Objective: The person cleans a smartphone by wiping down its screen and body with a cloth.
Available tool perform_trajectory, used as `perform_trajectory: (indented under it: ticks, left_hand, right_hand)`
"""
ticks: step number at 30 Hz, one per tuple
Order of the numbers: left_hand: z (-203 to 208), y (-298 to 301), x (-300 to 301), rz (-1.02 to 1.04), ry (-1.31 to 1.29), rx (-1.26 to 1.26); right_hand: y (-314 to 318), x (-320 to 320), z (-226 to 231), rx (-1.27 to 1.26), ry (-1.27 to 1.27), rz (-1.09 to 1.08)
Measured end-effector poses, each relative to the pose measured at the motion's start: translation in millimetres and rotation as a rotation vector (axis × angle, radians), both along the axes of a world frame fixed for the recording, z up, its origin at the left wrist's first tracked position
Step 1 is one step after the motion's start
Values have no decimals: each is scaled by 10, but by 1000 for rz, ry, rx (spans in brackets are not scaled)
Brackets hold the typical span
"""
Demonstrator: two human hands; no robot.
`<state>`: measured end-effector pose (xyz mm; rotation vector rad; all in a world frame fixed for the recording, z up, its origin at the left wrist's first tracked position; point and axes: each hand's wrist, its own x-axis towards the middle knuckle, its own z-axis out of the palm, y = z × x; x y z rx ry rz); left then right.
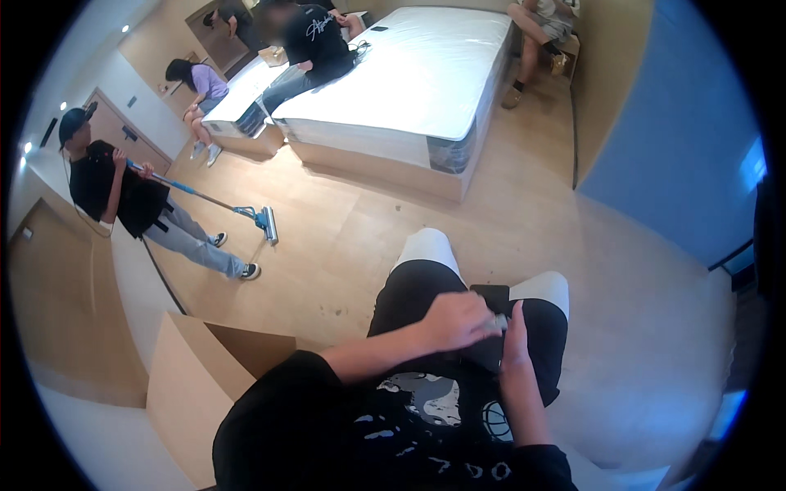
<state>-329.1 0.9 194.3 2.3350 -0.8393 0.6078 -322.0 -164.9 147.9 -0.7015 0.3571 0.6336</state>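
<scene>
Left hand (457,321) curled nearly closed on small grey piece (497,324) over black flat item (490,292), right hand (515,345) by item's right edge, can't tell its grip.

Pale letters (473,472) are showing on a black shirt (286,425) below the left hand (455,322), and white script (322,29) on another shirt (329,54) far beyond.

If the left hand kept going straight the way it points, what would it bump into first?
Most likely the right hand, just beyond the small pale item near the left hand; blur and unclear depth hide whether they touch.
</scene>
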Motion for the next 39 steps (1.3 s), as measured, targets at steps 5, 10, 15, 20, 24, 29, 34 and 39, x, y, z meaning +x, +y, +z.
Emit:
perform_trajectory:
  ticks: [5, 10, 15, 20, 24, 29, 34, 39]
  left_hand:
    - [-37, -200, -375, -321, -4, -3]
    - [-52, -212, -314, -320, -72, 107]
    - [-19, -189, -185, -148, -103, 68]
    - [100, -70, 95, 64, -228, -8]
    - [164, 19, 307, 221, -125, 18]
    - [167, 64, 314, 279, -44, -147]
    - [108, 0, -157, -89, 76, -83]
    - [93, -106, -427, -302, 52, 47]
  right_hand:
    - [-103, 10, -68, 140, -209, 232]
    - [-61, -50, -42, 165, -139, 159]
    - [-89, -99, -46, 225, -78, 146]
    - [-55, -186, -1, 75, -57, 183]
    - [-68, -198, 19, 238, -138, 291]
    - [-52, -171, 27, 224, -179, 274]
    - [53, -154, 322, -212, -21, -33]
    - [-30, -65, -63, 161, -202, 66]
